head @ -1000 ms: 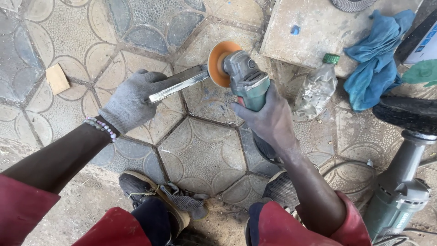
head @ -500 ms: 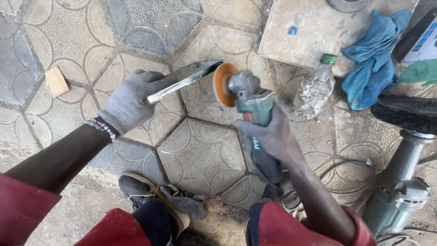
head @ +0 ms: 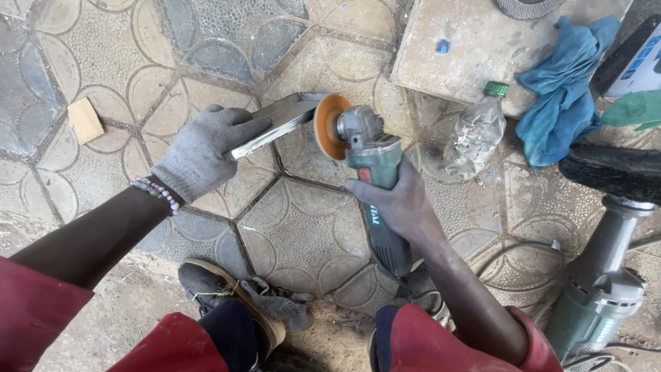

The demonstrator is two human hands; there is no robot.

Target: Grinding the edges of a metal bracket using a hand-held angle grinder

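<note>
My left hand [head: 201,150], in a grey knit glove, grips a flat shiny metal piece [head: 279,118] and holds it out above the paved floor. My right hand [head: 399,203], bare and dusty, is wrapped around the body of a green angle grinder [head: 372,179]. The grinder's orange disc [head: 326,127] stands on edge right at the far end of the metal piece, touching or almost touching it. A beaded bracelet sits on my left wrist.
A crushed plastic bottle [head: 475,131] with a green cap lies right of the grinder. A blue rag [head: 558,83] drapes over a concrete slab [head: 475,48]. A second, larger grinder [head: 602,275] rests at the right. A small wood block [head: 85,119] lies at the left. My shoes and a spare glove [head: 275,303] are below.
The grinder has pulled back toward me and swung right, so the disc now meets the end of the metal piece. My left hand turned the metal piece slightly.
</note>
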